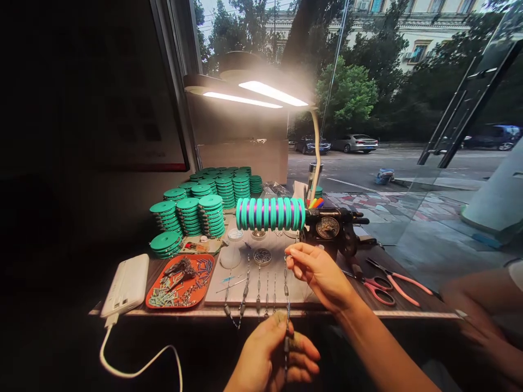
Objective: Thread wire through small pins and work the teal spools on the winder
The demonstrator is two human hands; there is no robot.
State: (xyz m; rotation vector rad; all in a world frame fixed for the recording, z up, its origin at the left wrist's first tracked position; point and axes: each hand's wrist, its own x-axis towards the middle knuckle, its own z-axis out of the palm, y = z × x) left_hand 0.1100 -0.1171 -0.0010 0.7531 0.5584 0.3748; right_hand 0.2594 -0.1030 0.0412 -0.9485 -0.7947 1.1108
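Observation:
In the head view, a thin braided line strung with small dark barrel-shaped weights hangs upright at the table's front edge. My right hand pinches its upper end between thumb and forefinger. Lower down, my left hand has thumb and forefinger closed round the same line, the other fingers loosely spread. Several similar weighted lines hang to the left over the white board. Just above and behind my hands is a row of teal spools with purple gaps, mounted on the shaft of a black winding machine.
Stacked teal spools fill the back left. An orange tray of small metal parts and a white power bank with cable sit left. Red-handled scissors and pink-handled pliers lie right. A lamp hangs above; another person's arm is far right.

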